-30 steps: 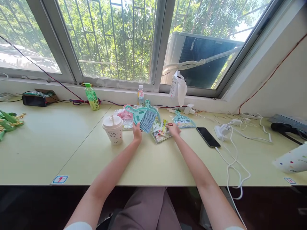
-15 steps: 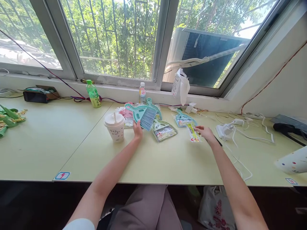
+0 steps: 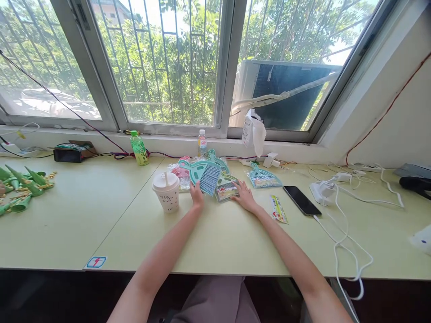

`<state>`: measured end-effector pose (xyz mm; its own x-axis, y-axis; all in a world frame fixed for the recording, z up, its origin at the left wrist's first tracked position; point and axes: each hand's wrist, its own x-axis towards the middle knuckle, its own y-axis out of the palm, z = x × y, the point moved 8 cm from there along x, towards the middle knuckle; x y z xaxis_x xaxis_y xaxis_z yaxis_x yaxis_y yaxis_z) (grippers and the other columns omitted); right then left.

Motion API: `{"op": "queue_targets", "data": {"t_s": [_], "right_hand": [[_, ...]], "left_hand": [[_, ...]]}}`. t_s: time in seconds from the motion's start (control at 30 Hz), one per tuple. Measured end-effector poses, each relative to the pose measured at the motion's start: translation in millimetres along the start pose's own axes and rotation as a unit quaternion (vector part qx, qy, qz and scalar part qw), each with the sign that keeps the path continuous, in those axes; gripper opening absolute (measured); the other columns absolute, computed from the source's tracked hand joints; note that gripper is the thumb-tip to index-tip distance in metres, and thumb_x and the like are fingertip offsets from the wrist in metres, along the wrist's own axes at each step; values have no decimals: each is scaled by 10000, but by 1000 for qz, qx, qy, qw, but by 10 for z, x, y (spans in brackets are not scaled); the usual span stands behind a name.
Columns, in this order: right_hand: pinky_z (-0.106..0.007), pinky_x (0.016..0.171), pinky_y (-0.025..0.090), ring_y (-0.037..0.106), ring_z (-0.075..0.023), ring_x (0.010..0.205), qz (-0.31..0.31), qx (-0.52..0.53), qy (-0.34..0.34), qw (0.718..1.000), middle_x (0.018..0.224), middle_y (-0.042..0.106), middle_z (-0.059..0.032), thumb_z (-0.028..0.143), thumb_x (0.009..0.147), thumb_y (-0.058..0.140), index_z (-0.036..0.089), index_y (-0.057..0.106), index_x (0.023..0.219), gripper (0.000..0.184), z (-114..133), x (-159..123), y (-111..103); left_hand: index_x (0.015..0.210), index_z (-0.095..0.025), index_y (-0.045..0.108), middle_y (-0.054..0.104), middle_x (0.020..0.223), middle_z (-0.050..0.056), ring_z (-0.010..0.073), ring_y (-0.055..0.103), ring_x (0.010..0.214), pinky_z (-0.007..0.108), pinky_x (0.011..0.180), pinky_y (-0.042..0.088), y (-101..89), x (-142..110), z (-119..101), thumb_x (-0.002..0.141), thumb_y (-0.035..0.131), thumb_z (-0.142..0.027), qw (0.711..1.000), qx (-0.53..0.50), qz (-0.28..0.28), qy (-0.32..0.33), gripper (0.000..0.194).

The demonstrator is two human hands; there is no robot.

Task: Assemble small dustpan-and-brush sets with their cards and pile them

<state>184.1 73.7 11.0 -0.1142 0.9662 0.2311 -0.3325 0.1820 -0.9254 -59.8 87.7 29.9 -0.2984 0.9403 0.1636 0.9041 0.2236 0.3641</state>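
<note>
My left hand point(image 3: 197, 196) is closed on a small teal hand brush point(image 3: 204, 174), its grey-blue bristles facing right. My right hand point(image 3: 245, 197) lies with fingers spread on the right part of a packaged green brush-and-dustpan set point(image 3: 226, 192), touching its clear wrapper. To the right, a yellow-green printed card point(image 3: 279, 209) rests on the table. A second wrapped teal set point(image 3: 264, 178) lies behind it. Another teal piece point(image 3: 217, 160) and a pink wrapped set point(image 3: 180, 172) are partly hidden behind the held brush.
A lidded paper cup with a straw point(image 3: 166, 193) stands left of my left hand. Along the window are a green bottle point(image 3: 139, 149), a clear bottle point(image 3: 202, 143) and a tissue pack point(image 3: 253, 132). At right are a phone point(image 3: 302, 200), white cables and a power strip point(image 3: 322, 192).
My right hand carried the printed card rightward off the green set, let it go near the phone, then came back to the set. My left hand keeps holding the brush.
</note>
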Motion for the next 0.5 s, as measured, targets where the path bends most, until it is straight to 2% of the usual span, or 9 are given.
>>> {"op": "queue_targets", "data": {"t_s": [0.1,0.23,0.3,0.37,0.43,0.5], "right_hand": [[-529,1098,222,85,-298,1452,-9,28,16,999,1581,131,-103,580,810,533,263,241,1468,787,-42,170,102],[-474,1106,230,135,-294,1437,-43,54,49,996,1576,116,-117,607,768,565,238,194,1479,883,16,308,98],[-443,1081,277,206,-304,1410,-68,77,84,991,1552,170,-143,589,697,647,221,141,1488,1008,21,367,77],[-424,1046,321,288,-313,1365,-75,99,114,986,1495,286,-154,558,625,715,218,135,1484,1091,19,421,90],[-422,1013,350,344,-322,1319,-76,113,130,982,1424,378,-150,531,588,747,225,172,1473,1099,30,459,111],[-427,993,363,363,-330,1288,-92,122,127,980,1379,407,-149,514,585,755,230,211,1459,1068,61,464,97]], "left_hand": [[1018,-184,478,547,901,52,134,507,726,238,592,425,-60,-22,-9,898,430,-239,999,20,-45,-13,141],[925,-206,521,579,904,41,159,546,817,265,717,452,-73,-35,-91,868,480,-271,996,53,-58,47,95],[926,-214,530,589,904,39,165,558,829,272,735,461,-78,-34,-88,858,495,-295,995,53,-60,58,111],[946,-218,534,594,892,38,170,569,822,278,724,470,-79,-27,-60,852,506,-325,996,49,-58,54,145],[949,-220,533,595,874,36,176,576,826,283,721,476,-82,-19,-35,846,513,-352,996,50,-56,50,169],[937,-222,531,595,868,35,180,577,848,287,743,475,-91,-10,-29,841,514,-362,995,54,-58,53,171]]}}
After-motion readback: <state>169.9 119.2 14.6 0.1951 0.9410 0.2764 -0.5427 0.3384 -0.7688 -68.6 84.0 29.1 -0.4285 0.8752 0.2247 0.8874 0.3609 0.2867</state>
